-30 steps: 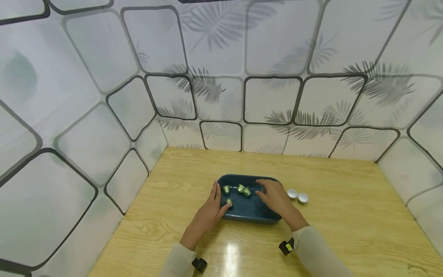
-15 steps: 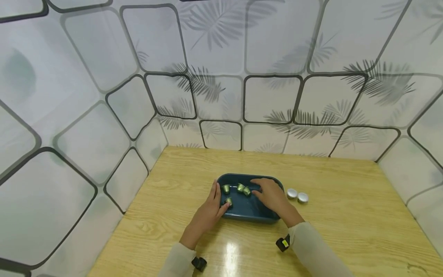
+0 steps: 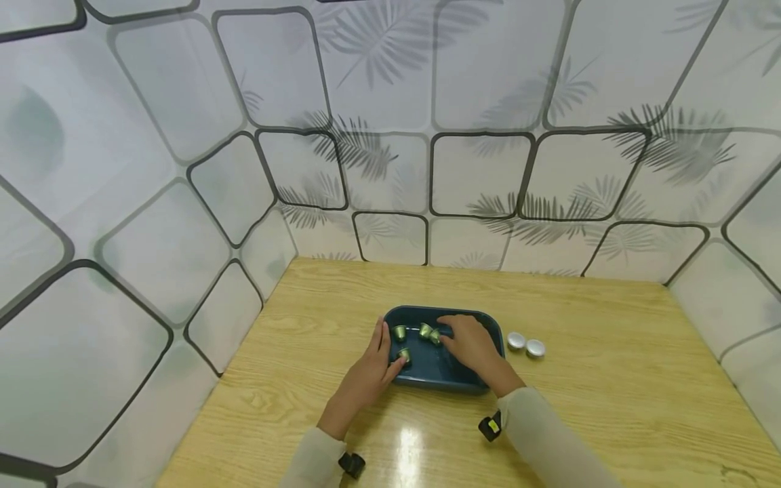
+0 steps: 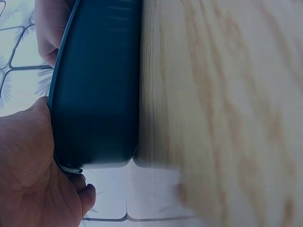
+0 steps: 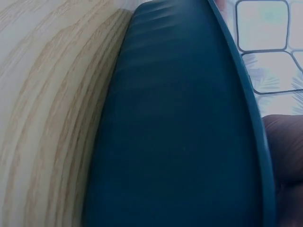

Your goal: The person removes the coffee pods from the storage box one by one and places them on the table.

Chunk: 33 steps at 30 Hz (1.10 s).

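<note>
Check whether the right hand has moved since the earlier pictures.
Yes: the right hand moved left, away from the white-topped pods on the table.

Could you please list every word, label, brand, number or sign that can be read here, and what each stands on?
None can be read in any view.
Yellow patch on the black device at the right wrist: too small to tell whether it carries print.
Green capsules and white-topped capsules: too small to make out any lettering.
Blue tray: no lettering visible.
</note>
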{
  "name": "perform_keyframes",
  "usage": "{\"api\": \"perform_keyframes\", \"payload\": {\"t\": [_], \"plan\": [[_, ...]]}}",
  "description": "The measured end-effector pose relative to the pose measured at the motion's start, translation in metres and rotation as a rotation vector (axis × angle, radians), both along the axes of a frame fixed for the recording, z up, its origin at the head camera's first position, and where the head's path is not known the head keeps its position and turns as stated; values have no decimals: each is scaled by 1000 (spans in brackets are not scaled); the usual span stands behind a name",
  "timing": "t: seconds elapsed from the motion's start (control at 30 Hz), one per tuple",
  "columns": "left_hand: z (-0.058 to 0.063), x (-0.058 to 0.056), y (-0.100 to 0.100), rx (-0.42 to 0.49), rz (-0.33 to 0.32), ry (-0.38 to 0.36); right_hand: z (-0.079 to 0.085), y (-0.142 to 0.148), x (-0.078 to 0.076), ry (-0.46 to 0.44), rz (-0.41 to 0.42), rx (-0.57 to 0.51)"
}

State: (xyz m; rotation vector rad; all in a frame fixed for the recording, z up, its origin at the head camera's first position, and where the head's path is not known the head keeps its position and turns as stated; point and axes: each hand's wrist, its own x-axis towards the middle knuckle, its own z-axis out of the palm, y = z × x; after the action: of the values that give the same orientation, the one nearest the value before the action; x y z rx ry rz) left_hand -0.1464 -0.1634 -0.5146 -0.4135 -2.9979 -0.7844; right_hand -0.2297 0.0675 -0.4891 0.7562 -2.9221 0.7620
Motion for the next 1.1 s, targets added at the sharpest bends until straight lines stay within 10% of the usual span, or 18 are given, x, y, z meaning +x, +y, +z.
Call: {"api": "perform_keyframes", "payload": {"t": [1.1], "plan": [[2, 0, 0, 13, -12, 29, -18, -13, -4, -24, 1, 1]]}}
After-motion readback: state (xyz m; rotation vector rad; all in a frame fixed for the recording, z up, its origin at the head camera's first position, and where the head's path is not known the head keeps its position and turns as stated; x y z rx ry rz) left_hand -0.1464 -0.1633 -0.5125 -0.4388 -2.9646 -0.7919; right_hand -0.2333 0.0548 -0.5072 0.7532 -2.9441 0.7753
